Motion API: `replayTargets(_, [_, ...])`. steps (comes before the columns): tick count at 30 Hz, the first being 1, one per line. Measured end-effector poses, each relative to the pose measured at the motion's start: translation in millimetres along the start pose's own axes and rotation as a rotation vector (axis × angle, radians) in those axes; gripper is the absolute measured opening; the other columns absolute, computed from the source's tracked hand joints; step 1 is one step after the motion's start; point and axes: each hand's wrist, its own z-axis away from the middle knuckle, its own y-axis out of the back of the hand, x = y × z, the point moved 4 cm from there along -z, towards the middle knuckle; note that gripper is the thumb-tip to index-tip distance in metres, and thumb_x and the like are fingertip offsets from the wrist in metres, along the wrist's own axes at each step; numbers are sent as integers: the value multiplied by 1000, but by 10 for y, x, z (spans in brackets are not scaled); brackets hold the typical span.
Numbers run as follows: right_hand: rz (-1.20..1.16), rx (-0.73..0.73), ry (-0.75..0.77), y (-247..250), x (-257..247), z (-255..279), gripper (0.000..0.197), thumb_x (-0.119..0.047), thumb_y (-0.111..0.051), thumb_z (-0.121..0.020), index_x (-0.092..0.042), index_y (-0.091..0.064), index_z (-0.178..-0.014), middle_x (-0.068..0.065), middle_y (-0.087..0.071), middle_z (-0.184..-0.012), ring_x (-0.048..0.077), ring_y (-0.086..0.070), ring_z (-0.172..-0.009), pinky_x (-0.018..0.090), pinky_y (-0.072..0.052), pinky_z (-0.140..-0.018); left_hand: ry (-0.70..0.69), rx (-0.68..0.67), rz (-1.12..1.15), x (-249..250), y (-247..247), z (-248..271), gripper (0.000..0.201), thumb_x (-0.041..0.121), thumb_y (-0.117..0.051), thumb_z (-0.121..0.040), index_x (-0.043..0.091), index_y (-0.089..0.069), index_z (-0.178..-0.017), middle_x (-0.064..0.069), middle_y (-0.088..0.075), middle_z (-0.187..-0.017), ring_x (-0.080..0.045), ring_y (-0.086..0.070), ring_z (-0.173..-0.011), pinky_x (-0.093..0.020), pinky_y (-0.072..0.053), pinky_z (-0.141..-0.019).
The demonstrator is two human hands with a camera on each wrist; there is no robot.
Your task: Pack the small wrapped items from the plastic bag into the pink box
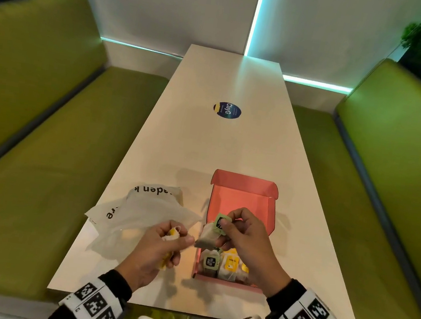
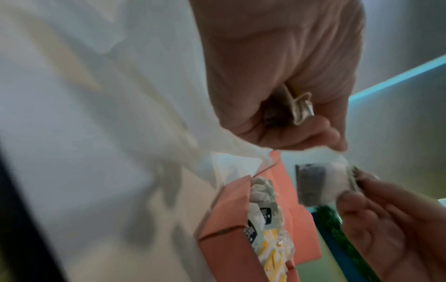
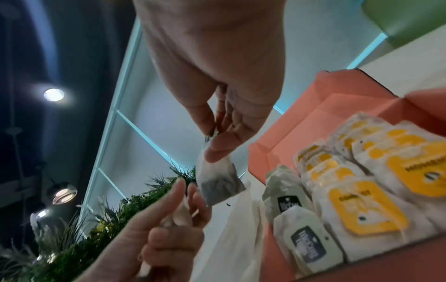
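Observation:
The open pink box (image 1: pixel 241 199) sits on the white table, its near end filled with several yellow- and green-tagged tea bags (image 1: pixel 227 266). My right hand (image 1: pixel 222 225) hovers over the box's left edge and pinches a green-tagged tea bag (image 1: pixel 208 236) by its top; the sachet (image 3: pixel 219 183) hangs below the fingertips. My left hand (image 1: pixel 177 238), just left of the box, grips a small bunch of yellow-tagged tea bags (image 1: pixel 172 234) in curled fingers, and a crumpled wrapped item (image 2: pixel 300 106) shows in its fist. The crumpled translucent plastic bag (image 1: pixel 143 212) lies left of the box.
The long white table (image 1: pixel 219 144) carries a round dark sticker (image 1: pixel 227 110) further back. Green benches (image 1: pixel 33 136) run along both sides. White wall panels with cyan light strips stand at the far end, and plants fill the upper corners.

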Motion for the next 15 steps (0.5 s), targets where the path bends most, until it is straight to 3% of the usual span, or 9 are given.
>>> replayTargets(4, [133,-33,2,-47,41,-2,15,-4,-59,-88,-11,-52,-78,4,-61,-59,15,-58,-47,21,-46,-46,-133,-9,-268,139,-112,20,21,10,-73,-77,18,-70,-96,2,-63,-57,-11,-44,-34,-18,-34,-36])
replayTargets(9, [181,-39,-6,-62,86,-4,15,-10,-63,-87,-15,-55,-75,4,-60,-65,18,-57,-53,21,-45,-48,-163,67,-386,146,-180,-10,2,19,-71,-80,17,-71,-81,5,-58,-46,-11,-46,-33,-17,-33,-36])
replayTargets(15, [64,-114,-41,4,17,8,14,-1,-57,-88,-7,-49,-78,3,-56,-62,15,-58,-43,18,-42,-42,-112,45,-325,142,-133,-18,11,21,-69,-81,11,-72,-83,-2,-55,-48,-11,-45,-34,-17,-32,-36])
